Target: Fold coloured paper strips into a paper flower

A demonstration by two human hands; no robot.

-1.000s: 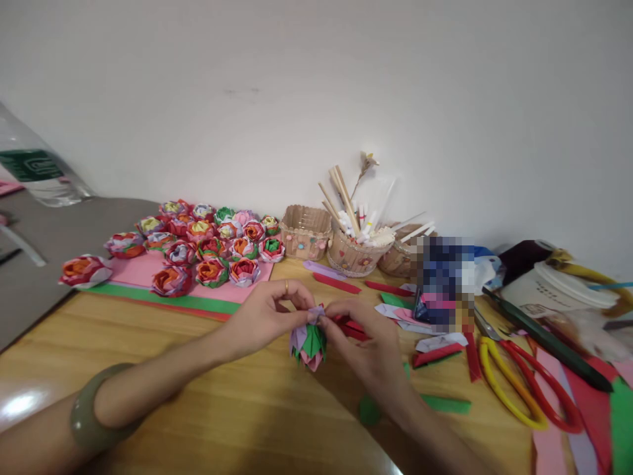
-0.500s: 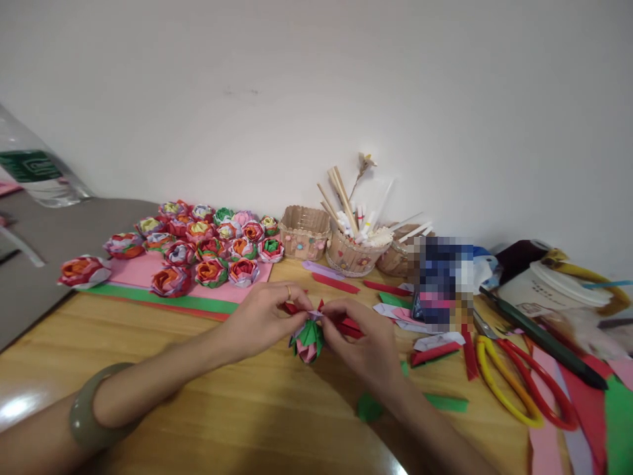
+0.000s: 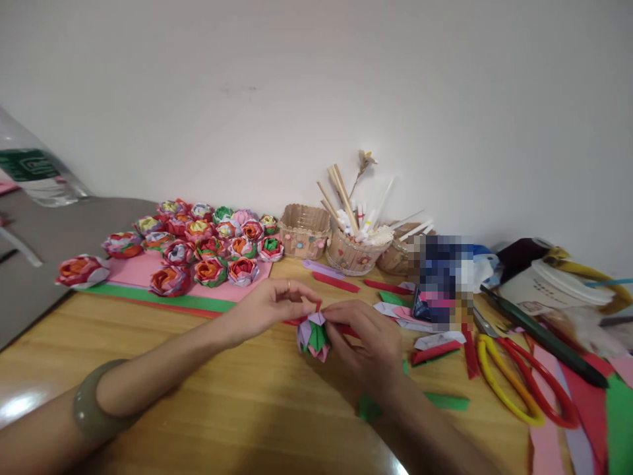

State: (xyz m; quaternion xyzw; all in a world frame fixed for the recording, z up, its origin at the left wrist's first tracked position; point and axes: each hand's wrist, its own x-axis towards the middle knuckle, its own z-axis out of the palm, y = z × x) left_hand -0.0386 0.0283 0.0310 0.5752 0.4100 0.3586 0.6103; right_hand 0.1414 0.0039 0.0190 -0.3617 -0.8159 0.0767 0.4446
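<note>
A small folded paper flower (image 3: 313, 338) in green, lilac and pink hangs between my hands above the wooden table. My right hand (image 3: 363, 336) pinches its upper right edge between thumb and fingers. My left hand (image 3: 271, 309), with a ring on one finger, has its fingertips closed at the flower's top, where a small red tip sticks up. Behind the hands lie folded red strips (image 3: 336, 282) and lilac strips (image 3: 324, 269). Many finished paper flowers (image 3: 210, 270) stand in rows at the left on pink paper (image 3: 133, 272).
Three decorated baskets (image 3: 304, 232) stand against the wall, one holding sticks. Scissors (image 3: 509, 382) with yellow and red handles, a dark green pen-like tool (image 3: 548, 340), a white-lidded tub (image 3: 556, 284) and paper sheets (image 3: 586, 415) lie at the right. A bottle (image 3: 39, 171) leans at the far left.
The paper flower has turned, so more of its lilac petals show on the left. My left fingertips have shifted slightly up and right at its top.
</note>
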